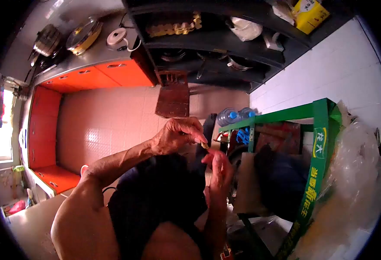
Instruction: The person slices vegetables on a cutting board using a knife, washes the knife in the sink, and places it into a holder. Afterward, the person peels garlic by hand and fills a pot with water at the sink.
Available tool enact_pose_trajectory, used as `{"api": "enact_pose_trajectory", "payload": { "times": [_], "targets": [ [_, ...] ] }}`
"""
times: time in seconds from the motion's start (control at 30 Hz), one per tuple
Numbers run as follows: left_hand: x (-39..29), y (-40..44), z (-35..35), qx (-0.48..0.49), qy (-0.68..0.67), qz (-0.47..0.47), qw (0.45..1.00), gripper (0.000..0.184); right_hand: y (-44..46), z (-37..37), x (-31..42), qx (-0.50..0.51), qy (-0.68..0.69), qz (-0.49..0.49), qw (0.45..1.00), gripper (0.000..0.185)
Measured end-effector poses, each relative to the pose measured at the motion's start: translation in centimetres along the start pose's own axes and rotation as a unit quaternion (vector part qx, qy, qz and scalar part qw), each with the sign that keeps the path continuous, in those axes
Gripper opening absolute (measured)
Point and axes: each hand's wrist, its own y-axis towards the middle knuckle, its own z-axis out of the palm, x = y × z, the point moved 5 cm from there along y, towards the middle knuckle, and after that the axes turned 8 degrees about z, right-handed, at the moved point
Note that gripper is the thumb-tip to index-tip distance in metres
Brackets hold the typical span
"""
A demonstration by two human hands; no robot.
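Observation:
My left hand (175, 135) is in the middle of the view, thumb and fingers pinched on a small yellowish-brown piece (204, 145). Just below and to the right, my right hand (220, 167) has its fingers bent together, their tips at the lower end of the same piece. What the piece is cannot be made out at this size. Both hands are held in front of dark clothing, above the floor.
A small wooden chair (173, 100) stands beyond my hands. Clear bottles with blue caps (232, 115) and a green frame (318, 151) are on the right, beside plastic bags (355, 173). Orange cabinets (123, 73) and dark shelves (216, 43) line the room.

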Motion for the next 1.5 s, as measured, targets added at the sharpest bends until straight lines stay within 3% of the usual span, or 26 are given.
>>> {"api": "enact_pose_trajectory", "payload": {
  "times": [0.17, 0.23, 0.37, 0.57, 0.63, 0.73, 0.9, 1.0, 1.03, 1.07, 1.13, 1.17, 1.23, 1.37, 1.47, 1.5],
  "targets": [
    [-0.8, -5.2, -1.0, -0.053, 0.006, -0.042, 0.998, 0.018, 0.4, 3.3, -2.0, 0.077, -0.025, 0.058, 0.995, 0.032],
    [-0.7, -7.6, -2.1, -0.084, -0.010, -0.057, 0.995, 0.019, 0.1, 5.3, -2.9, 0.146, 0.039, 0.076, 0.986, 0.026],
    [-1.3, -12.2, -5.2, -0.168, -0.032, -0.046, 0.984, 0.019, -0.7, 9.8, -3.7, 0.170, 0.018, 0.104, 0.980, 0.020],
    [-4.0, -19.0, -10.5, -0.199, 0.047, -0.019, 0.979, 0.017, -2.5, 17.1, -6.0, 0.211, -0.039, 0.097, 0.972, 0.019],
    [-4.6, -21.3, -12.1, -0.218, -0.008, -0.006, 0.976, 0.020, -3.2, 19.7, -6.7, 0.221, -0.071, 0.058, 0.971, 0.019],
    [-5.6, -25.2, -14.7, -0.262, 0.033, -0.054, 0.963, 0.019, -4.7, 23.8, -8.2, 0.235, -0.116, 0.034, 0.964, 0.017],
    [-6.3, -32.1, -18.9, -0.291, 0.027, -0.052, 0.955, 0.016, -7.1, 30.8, -11.1, 0.293, -0.206, 0.014, 0.934, 0.016],
    [-7.5, -36.1, -21.6, -0.317, 0.080, -0.055, 0.944, 0.013, -8.8, 35.9, -12.0, 0.311, -0.396, -0.167, 0.848, 0.019],
    [-7.7, -37.3, -22.4, -0.333, 0.106, -0.065, 0.935, 0.012, -9.2, 37.5, -12.7, 0.321, -0.396, -0.170, 0.843, 0.019],
    [-8.1, -38.6, -23.1, -0.337, 0.190, -0.031, 0.921, 0.012, -9.8, 39.1, -13.3, 0.319, -0.441, -0.220, 0.810, 0.020],
    [-8.5, -41.0, -24.2, -0.360, 0.227, -0.018, 0.905, 0.012, -10.8, 42.0, -14.3, 0.331, -0.500, -0.299, 0.742, 0.018],
    [-8.8, -42.0, -24.7, -0.369, 0.262, -0.006, 0.892, 0.014, -11.0, 43.2, -15.0, 0.342, -0.502, -0.299, 0.736, 0.018],
    [-8.6, -43.9, -25.7, -0.389, 0.286, 0.005, 0.876, 0.012, -12.0, 45.7, -16.0, 0.338, -0.532, -0.407, 0.661, 0.013],
    [-7.9, -47.0, -26.9, -0.462, 0.333, -0.011, 0.822, 0.011, -12.4, 50.0, -18.6, 0.385, -0.544, -0.398, 0.631, 0.011],
    [-7.5, -49.0, -28.9, -0.531, 0.302, -0.043, 0.790, 0.012, -11.2, 53.5, -20.6, 0.437, -0.474, -0.331, 0.689, 0.017],
    [-7.7, -49.3, -29.7, -0.539, 0.302, -0.048, 0.785, 0.012, -10.6, 54.5, -21.6, 0.447, -0.473, -0.329, 0.685, 0.017]
  ]
}}
